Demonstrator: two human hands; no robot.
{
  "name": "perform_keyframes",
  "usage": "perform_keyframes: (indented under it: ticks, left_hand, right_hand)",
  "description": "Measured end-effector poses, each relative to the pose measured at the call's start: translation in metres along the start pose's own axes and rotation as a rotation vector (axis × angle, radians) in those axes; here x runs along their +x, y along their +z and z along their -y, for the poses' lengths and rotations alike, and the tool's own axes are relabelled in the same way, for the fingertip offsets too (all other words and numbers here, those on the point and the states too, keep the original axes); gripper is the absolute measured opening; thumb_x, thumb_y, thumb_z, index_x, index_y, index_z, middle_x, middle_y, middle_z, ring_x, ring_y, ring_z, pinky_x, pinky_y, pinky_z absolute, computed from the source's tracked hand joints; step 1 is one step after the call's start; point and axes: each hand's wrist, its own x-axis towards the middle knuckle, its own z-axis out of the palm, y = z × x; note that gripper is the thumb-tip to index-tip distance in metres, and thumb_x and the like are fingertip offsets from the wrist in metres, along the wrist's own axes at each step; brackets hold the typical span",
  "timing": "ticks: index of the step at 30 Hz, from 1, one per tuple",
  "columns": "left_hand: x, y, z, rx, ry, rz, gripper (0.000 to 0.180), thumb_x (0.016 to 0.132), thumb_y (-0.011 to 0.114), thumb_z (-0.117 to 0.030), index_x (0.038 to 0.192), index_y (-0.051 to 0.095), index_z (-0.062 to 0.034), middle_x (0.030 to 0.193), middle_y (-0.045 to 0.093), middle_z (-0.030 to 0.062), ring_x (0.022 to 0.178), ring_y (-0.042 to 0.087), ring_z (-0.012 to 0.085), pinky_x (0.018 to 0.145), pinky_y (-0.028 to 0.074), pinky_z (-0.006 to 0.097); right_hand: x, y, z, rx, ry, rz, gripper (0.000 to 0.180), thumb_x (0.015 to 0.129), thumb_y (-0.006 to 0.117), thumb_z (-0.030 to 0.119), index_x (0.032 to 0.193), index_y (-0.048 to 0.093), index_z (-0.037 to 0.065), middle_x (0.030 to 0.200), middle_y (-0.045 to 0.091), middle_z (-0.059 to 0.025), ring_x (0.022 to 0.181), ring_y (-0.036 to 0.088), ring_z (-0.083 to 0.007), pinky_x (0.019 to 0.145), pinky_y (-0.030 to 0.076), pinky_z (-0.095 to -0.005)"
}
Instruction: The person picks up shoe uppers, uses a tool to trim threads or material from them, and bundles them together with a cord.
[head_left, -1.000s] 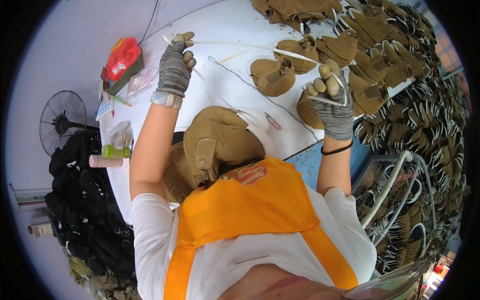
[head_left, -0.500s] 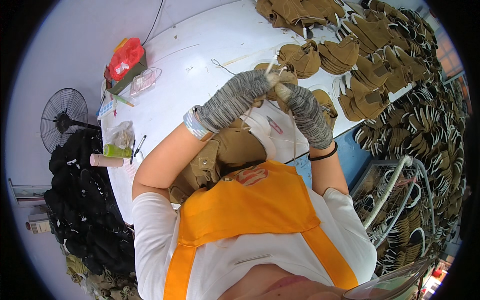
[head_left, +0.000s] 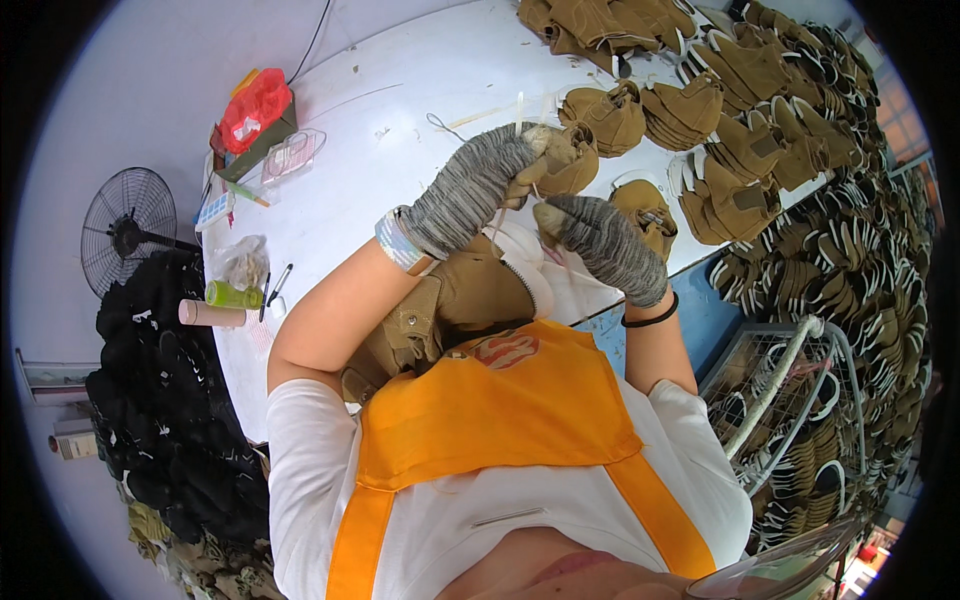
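Observation:
Both my hands wear grey knitted gloves with tan fingertips. My left hand (head_left: 490,180) is closed in a pinch on a thin pale lace (head_left: 520,108), which sticks up above the fingers and trails below them. Lower and to the right, my right hand (head_left: 605,245) has its fingers drawn together; what they grip, if anything, is too small to make out. Under the hands, against my apron, rests a brown shoe upper (head_left: 480,292) with a white lining and a dark zip edge. A brown upper (head_left: 572,165) stands just beyond my left fingertips, and another (head_left: 645,215) lies beyond my right hand.
Stacked brown uppers (head_left: 735,195) fill the table's right side, with a wire basket (head_left: 790,390) below. On the white table (head_left: 340,150) at left are a box with a red bag (head_left: 253,115), a green roll (head_left: 235,295), a pink cylinder (head_left: 208,314) and pens (head_left: 281,284). A fan (head_left: 127,235) stands beyond.
My hands have come apart: the right has moved down and slightly left, away from the left hand's fingertips. The left still pinches the lace and has shifted slightly.

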Motion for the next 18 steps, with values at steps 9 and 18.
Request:
perform_keyframes:
  ticks: [9, 18]
  left_hand:
    - [0.002, -0.006, -0.017, 0.203, 0.053, -0.024, 0.035, 0.097, 0.052, -0.042, 0.096, 0.058, -0.008, 0.06, 0.035, -0.0083, 0.052, 0.029, 0.0046, 0.048, 0.026, 0.02]
    - [-0.003, -0.012, -0.07, 0.419, -0.047, 0.237, 0.045, 0.091, 0.058, -0.048, 0.09, 0.065, -0.0035, 0.057, 0.043, -0.0056, 0.053, 0.038, 0.0044, 0.048, 0.029, 0.02]
  right_hand:
    - [0.033, -0.01, 0.033, 0.297, -0.133, -0.428, 0.048, 0.091, 0.063, 0.035, 0.127, 0.059, 0.003, 0.109, 0.067, -0.008, 0.099, 0.062, -0.0137, 0.087, 0.05, -0.0289]
    - [0.062, -0.043, 0.059, 0.223, -0.175, -0.162, 0.039, 0.094, 0.057, 0.034, 0.119, 0.066, 0.005, 0.109, 0.069, -0.0077, 0.1, 0.064, -0.016, 0.093, 0.049, -0.0282]
